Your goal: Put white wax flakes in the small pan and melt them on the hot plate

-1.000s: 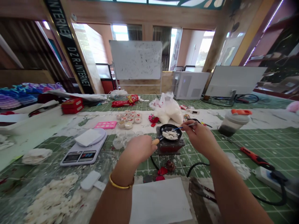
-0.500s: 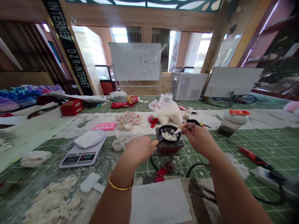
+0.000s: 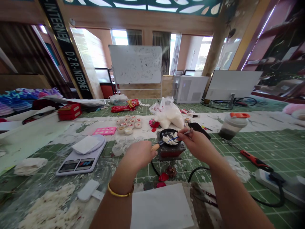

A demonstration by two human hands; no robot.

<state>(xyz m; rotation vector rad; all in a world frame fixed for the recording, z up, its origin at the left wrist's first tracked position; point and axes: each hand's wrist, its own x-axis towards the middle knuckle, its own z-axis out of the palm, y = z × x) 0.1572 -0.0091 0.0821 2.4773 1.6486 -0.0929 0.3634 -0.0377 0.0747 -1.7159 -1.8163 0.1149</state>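
My left hand (image 3: 140, 155) is closed round the wooden handle of a small black frying pan (image 3: 163, 133). The pan rests on a dark, red-sided hot plate (image 3: 170, 154). White lumps (image 3: 168, 139) lie in the pan, with the dark bottom showing between them. Held in the closed fingers of my right hand (image 3: 199, 143) is a thin stirring stick (image 3: 175, 138), bluish along its lower part, whose tip reaches in among the lumps. The tip itself is too small to make out clearly.
Left of the pan stand a kitchen scale (image 3: 82, 159), a pink mould (image 3: 104, 130) and several small filled cups (image 3: 128, 130). A bag of white material (image 3: 169, 116) sits behind. To the right are a shaker bottle (image 3: 232, 125), a soldering iron (image 3: 254, 159) and a power strip (image 3: 269, 183).
The stick has shifted within the pan, and the white lumps are spread more apart. My left hand keeps its hold on the handle. The whole view has moved slightly.
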